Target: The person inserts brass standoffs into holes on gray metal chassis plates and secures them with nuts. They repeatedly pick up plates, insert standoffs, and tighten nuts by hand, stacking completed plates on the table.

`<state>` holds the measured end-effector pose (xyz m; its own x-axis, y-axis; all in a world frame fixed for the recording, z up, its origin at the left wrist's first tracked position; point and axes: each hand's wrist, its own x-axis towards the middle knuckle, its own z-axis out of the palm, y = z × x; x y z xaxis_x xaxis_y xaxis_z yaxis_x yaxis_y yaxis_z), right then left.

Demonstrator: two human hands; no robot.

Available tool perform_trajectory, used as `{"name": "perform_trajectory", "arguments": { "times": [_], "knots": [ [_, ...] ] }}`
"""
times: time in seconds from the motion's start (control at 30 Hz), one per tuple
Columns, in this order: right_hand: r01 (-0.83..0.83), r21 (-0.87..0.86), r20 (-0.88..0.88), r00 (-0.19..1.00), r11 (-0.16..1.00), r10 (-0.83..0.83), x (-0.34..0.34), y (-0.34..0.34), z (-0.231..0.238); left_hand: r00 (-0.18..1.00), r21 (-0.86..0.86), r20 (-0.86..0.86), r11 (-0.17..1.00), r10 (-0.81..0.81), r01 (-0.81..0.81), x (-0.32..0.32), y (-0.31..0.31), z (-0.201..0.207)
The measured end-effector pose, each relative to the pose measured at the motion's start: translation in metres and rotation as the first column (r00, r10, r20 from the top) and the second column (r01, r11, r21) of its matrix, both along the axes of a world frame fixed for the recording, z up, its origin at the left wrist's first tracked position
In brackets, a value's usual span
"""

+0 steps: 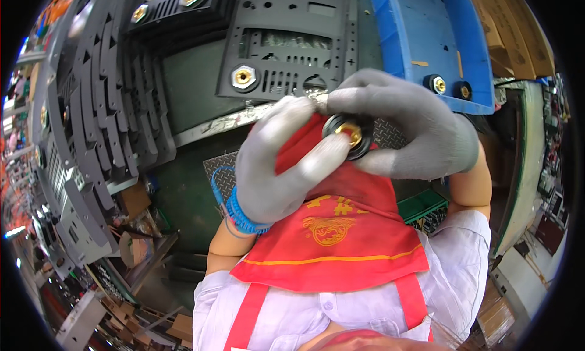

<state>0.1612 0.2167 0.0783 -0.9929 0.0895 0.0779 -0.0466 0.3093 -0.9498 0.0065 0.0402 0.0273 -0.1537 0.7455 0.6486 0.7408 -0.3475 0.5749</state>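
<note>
Grey-gloved left hand (pixel 267 171) arched, thumb on round black fitting with shiny brass-coloured centre (pixel 364 145), pinch unclear; grey-gloved right hand (pixel 426 128) curls around, pinching it.

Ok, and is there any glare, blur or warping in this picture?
Head view: fisheye distortion bows the grey panels, and black fills the corners; on the left hand the fingers look slightly soft, perhaps from motion; highlights glint off the fitting's gold centre; a light at far left looks blown out.
</note>
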Motion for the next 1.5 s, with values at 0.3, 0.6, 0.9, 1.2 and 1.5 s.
{"name": "perform_trajectory", "arguments": {
  "times": [0.3, 0.6, 0.9, 1.2, 1.5],
  "knots": [
    [0.538, -0.111, -0.143, 0.824, 0.836, -0.549, -0.025, -0.070, -0.049, 0.591, -0.031, 0.806, 0.999, 0.008, 0.029, 0.007, -0.022, -0.038],
    [0.072, 0.246, -0.457, 0.888, 0.967, 0.050, -0.033, -0.073, -0.052, -0.369, 0.014, 0.919, 0.925, 0.137, 0.379, 0.008, -0.043, -0.062],
    [0.591, 0.341, -0.415, 0.793, 0.731, -0.447, -0.038, -0.017, -0.034, -0.504, 0.408, 0.844, 0.828, -0.182, 0.385, -0.007, -0.044, -0.075],
    [0.457, 0.370, -0.415, 0.860, 0.809, -0.296, -0.049, -0.022, -0.040, -0.447, 0.477, 0.841, 0.807, -0.304, 0.349, -0.013, -0.041, -0.075],
    [0.329, 0.558, -0.389, 0.915, 0.762, -0.111, -0.047, -0.056, -0.042, -0.389, 0.180, 0.921, 0.910, -0.023, 0.373, -0.007, -0.039, -0.060]
  ]
}}
